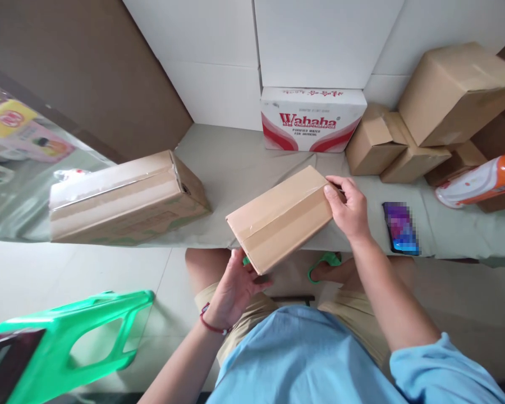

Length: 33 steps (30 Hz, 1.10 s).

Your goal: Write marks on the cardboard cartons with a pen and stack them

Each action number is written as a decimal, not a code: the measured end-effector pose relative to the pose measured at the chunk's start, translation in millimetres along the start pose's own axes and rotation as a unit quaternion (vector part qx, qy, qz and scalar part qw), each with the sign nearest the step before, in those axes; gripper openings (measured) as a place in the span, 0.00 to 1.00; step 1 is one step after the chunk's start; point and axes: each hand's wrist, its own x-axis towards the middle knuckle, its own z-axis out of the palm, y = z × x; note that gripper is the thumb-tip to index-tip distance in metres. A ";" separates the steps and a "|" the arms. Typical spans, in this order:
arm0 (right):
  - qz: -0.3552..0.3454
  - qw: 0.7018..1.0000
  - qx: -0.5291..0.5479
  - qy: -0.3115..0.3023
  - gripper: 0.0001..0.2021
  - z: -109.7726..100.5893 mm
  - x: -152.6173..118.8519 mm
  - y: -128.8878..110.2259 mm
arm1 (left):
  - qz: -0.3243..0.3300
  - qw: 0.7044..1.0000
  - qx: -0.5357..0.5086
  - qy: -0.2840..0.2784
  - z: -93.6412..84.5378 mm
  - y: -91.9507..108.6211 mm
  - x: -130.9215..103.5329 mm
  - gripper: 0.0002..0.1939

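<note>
A small brown cardboard box [284, 216] with a taped seam along its top is tilted at the front edge of the cloth-covered table. My right hand [348, 206] grips its right end, thumb on top and fingers around the far side. Beside the box's lower left corner is my left hand [239, 286], palm up, with thumb and fingers spread apart. Its fingers are close to the box's underside; whether they touch it I cannot tell. A red cord bracelet [212, 322] circles my left wrist.
A larger carton [126, 196] stands on the table's left. At the back is a white and red Wahaba box [313, 120]. Several brown boxes [454, 95], an orange-capped bottle [480, 179] and a phone [400, 227] are on the right. A green stool [79, 336] stands at lower left.
</note>
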 end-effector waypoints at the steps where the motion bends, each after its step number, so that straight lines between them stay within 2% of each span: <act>1: 0.002 1.000 0.005 0.002 0.19 0.4 -2.0 -0.6 | 0.008 1.000 0.015 -0.019 0.2 1.8 -1.9 0.44; 5: 0.000 1.000 -0.002 0.001 0.21 -2.6 -6.5 -0.9 | 0.025 0.997 0.063 -0.039 5.0 9.9 -6.2 0.45; 10: -0.008 1.000 0.004 -0.012 0.22 -6.6 -10.7 2.9 | -0.001 0.998 0.040 -0.039 -0.1 13.2 -0.2 0.51; 13: -0.016 0.999 0.027 -0.027 0.24 -8.2 -10.8 5.1 | 0.001 0.999 0.028 -0.025 -3.2 12.0 4.4 0.49; 17: -0.025 0.996 0.069 -0.047 0.23 -8.8 -4.4 5.0 | 0.028 0.999 -0.034 0.016 4.3 11.2 3.2 0.42; 20: -0.041 0.992 0.102 -0.060 0.21 -8.2 3.8 1.5 | 0.053 0.994 -0.091 0.037 9.0 10.0 0.4 0.42; 25: -0.061 0.984 0.157 -0.064 0.21 -5.7 9.7 -4.0 | 0.054 0.983 -0.165 0.051 0.1 10.7 2.7 0.40; 30: -0.020 0.970 0.239 -0.030 0.24 -8.1 -11.5 5.3 | 0.072 0.979 -0.191 -0.006 -5.7 27.0 8.0 0.36; 33: 0.015 0.967 0.252 -0.033 0.23 -16.9 -33.3 21.8 | 0.123 0.974 -0.191 -0.011 0.4 47.3 19.4 0.36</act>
